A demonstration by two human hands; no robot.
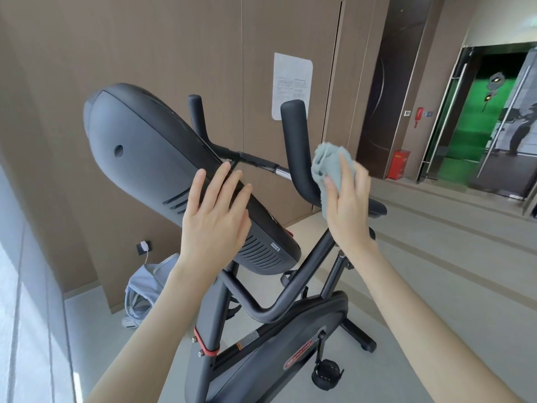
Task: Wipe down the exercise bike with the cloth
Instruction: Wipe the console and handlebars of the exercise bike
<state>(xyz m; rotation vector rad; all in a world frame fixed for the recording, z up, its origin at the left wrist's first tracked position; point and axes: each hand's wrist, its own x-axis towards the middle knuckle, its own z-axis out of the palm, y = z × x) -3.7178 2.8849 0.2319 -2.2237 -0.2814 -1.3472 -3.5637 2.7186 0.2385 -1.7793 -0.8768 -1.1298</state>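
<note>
Matte black on the exercise bike [261,309] frame and handlebars, dark grey on its console [151,158], ribbed with rows of thin vent slots. Red at a clamp ring [203,344] on the post and in an oval badge [299,354] on the flywheel cover. Pale grey-green for the cloth [331,167]. Behind, brown wood-grain wall panels [203,39] with a white notice [292,82]; pale grey floor [436,242] banded with darker stripes; bright green past the glass door [465,135]; a red box [399,164] at the wall's foot; a light blue-grey bag [145,289].
</note>
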